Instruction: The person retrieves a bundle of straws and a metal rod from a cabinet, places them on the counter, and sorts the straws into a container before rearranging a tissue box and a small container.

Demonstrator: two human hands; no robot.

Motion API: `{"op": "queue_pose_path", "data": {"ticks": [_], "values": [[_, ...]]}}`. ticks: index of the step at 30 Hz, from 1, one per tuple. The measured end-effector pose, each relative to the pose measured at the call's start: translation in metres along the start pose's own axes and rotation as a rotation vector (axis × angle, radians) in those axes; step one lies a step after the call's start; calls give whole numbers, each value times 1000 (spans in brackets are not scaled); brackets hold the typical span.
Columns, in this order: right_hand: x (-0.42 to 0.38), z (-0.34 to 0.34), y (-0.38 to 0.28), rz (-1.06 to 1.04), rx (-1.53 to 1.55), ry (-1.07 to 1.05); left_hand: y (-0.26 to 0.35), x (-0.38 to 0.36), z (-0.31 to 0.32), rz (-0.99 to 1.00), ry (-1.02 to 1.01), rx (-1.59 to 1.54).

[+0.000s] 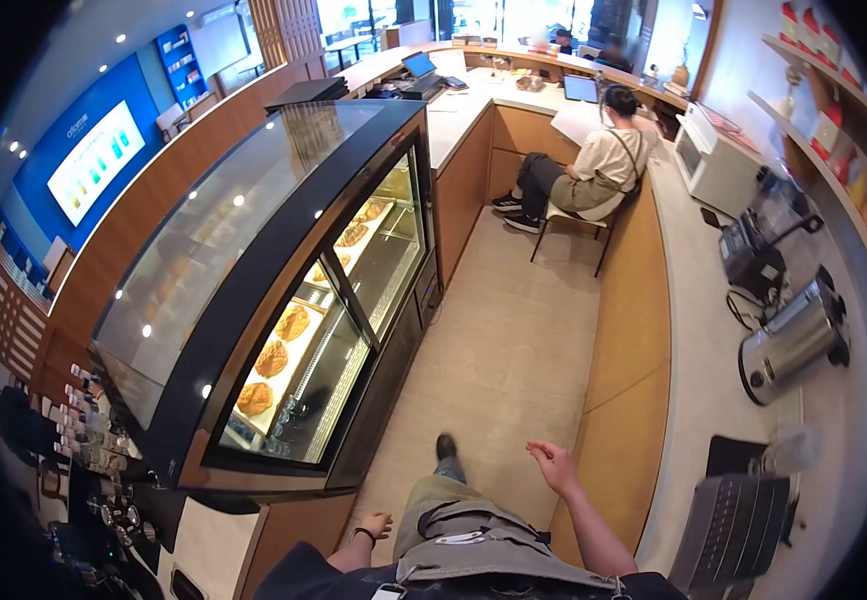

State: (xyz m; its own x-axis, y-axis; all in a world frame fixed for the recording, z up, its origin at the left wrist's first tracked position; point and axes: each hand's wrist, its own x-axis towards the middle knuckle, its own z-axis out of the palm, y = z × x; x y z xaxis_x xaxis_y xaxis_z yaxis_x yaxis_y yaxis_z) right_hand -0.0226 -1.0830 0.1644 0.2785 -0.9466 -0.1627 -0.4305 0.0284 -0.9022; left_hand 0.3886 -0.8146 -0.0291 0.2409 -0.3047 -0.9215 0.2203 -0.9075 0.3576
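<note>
Low in the head view, my left hand (377, 525) hangs beside the apron (484, 545), near the end of the wooden cabinet below the display case (294, 300); its fingers look curled, and whether they hold anything is too small to tell. My right hand (552, 467) is raised over the floor, to the right of the apron, with its fingers partly bent and nothing visible in them. Round baked goods (272, 358) lie on lit white trays inside the glass case. One dark shoe (446, 446) shows on the floor ahead of my body.
A person (604, 160) sits on a chair (594, 222) at the far end of the aisle (494, 300). Along the right counter (699, 400) stand a white oven (714, 155), a black appliance (749, 250) and a steel urn (794, 340). Cups crowd the lower left.
</note>
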Motion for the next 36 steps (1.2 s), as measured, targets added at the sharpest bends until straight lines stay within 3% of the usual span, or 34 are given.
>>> {"op": "queue_pose_path", "data": {"ticks": [5, 8, 10, 13, 19, 22, 25, 28, 30, 34, 36], "values": [[130, -17, 43, 102, 23, 57, 122, 58, 36, 5, 35, 125], [182, -34, 109, 258, 137, 187, 249, 110, 71, 80, 4, 146], [208, -47, 170, 351, 175, 292, 343, 149, 97, 284, -18, 245], [226, -73, 248, 506, 159, 437, 509, 167, 144, 429, -93, 307], [308, -141, 236, 865, 482, 450, 807, 210, 256, 753, -5, 328], [380, -189, 216, 759, 186, 310, 919, 221, 300, 849, 78, 217], [459, -236, 271, 557, 48, 178, 996, 228, 329, 898, 250, 198], [558, -283, 253, 759, 281, 115, 1081, 219, 350, 899, 404, 150], [616, -316, 221, 750, 379, 115, 1120, 220, 352, 848, 454, 122], [740, -365, 175, 646, 419, 61, 1203, 219, 344, 935, 459, -13], [779, -376, 167, 643, 415, 75, 1239, 240, 341, 927, 570, 17]]}}
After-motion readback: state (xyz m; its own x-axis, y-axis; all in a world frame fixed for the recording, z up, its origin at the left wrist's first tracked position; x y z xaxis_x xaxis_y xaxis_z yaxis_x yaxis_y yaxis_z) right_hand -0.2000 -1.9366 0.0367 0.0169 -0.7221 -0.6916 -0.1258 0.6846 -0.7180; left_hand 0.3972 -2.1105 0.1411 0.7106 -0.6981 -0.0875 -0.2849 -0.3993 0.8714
